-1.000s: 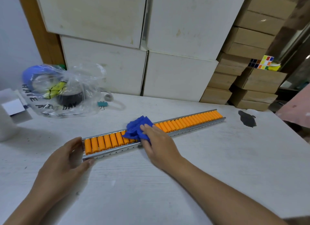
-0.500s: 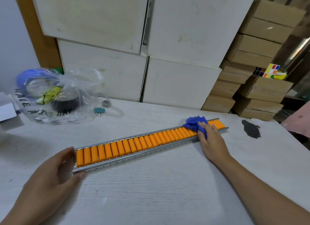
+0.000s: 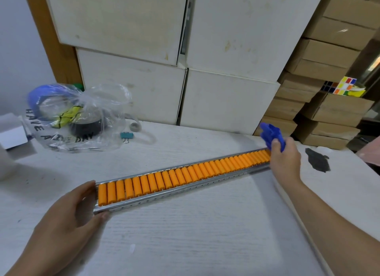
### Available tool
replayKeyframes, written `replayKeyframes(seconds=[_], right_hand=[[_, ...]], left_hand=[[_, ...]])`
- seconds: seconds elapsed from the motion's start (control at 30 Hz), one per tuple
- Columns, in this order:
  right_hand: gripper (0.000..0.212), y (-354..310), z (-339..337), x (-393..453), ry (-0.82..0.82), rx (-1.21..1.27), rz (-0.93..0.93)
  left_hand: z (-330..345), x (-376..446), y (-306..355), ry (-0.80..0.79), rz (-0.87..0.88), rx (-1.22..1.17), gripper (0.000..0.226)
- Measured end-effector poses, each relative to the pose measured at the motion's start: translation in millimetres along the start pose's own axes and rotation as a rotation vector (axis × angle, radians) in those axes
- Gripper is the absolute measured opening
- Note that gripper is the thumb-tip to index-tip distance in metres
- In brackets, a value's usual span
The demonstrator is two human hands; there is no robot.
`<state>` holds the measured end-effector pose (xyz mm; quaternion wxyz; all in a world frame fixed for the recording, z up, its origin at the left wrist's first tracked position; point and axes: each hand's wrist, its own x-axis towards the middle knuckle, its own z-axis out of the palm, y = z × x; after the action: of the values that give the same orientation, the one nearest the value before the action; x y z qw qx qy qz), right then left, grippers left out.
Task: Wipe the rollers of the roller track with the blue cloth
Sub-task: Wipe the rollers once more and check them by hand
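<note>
The roller track [image 3: 181, 178], a long metal rail filled with orange rollers, lies slanted across the white table from near left to far right. My left hand [image 3: 67, 220] grips its near left end, thumb and fingers on either side of the rail. My right hand [image 3: 285, 162] is at the far right end, closed on the crumpled blue cloth [image 3: 271, 134], which sticks up above the last rollers. The hand hides the track's far tip.
A clear plastic bag [image 3: 74, 119] with tape rolls lies at the back left, a small teal binder clip [image 3: 126, 135] beside it. White boxes [image 3: 224, 98] and brown cartons [image 3: 329, 109] are stacked behind. A dark stain [image 3: 317, 159] marks the table at right.
My right hand has swept the blue cloth along the rollers from the left-middle of the track to its far right end and lifted it slightly. My left hand still holds the near end.
</note>
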<state>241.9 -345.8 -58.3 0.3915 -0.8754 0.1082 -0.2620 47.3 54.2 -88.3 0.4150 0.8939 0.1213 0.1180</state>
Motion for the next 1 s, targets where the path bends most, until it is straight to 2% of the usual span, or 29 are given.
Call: replayKeyframes(seconds=[0.13, 0.23, 0.27, 0.33, 0.43, 0.5, 0.57, 0.7, 0.8, 1.0], right_hand=[[0.019, -83, 26, -70, -0.166, 0.271, -0.099], [0.014, -129, 46, -132, -0.506, 0.389, -0.253], [0.012, -139, 55, -151, -0.633, 0.372, -0.347], [0.032, -152, 77, -187, -0.736, 0.224, -0.619], [0.040, -153, 112, -228, -0.744, -0.027, -1.064], [0.035, -150, 122, -238, -0.712, -0.151, -1.191], [0.034, -144, 122, -236, -0.708, -0.117, -1.167], [0.040, -130, 109, -215, -0.686, -0.140, -1.096], [0.043, -110, 94, -195, -0.676, -0.158, -1.006], [0.044, -74, 62, -152, -0.590, -0.189, -0.786]], left_hand=[[-4, 2, -3, -0.029, -0.021, -0.012, 0.068], [-6, 2, 4, -0.035, -0.027, 0.016, 0.074], [-7, 2, 2, -0.040, -0.017, 0.008, 0.069], [-4, 4, -4, -0.061, -0.015, -0.024, 0.057], [-4, 7, -8, -0.065, -0.031, 0.005, 0.063], [-3, 9, -11, -0.072, -0.071, -0.044, 0.068], [-2, 7, -10, -0.071, -0.049, -0.077, 0.060], [-4, 3, -8, -0.098, -0.040, 0.007, 0.061], [-4, 3, -9, -0.054, -0.069, 0.058, 0.064], [-5, 0, 4, -0.017, -0.007, 0.053, 0.061]])
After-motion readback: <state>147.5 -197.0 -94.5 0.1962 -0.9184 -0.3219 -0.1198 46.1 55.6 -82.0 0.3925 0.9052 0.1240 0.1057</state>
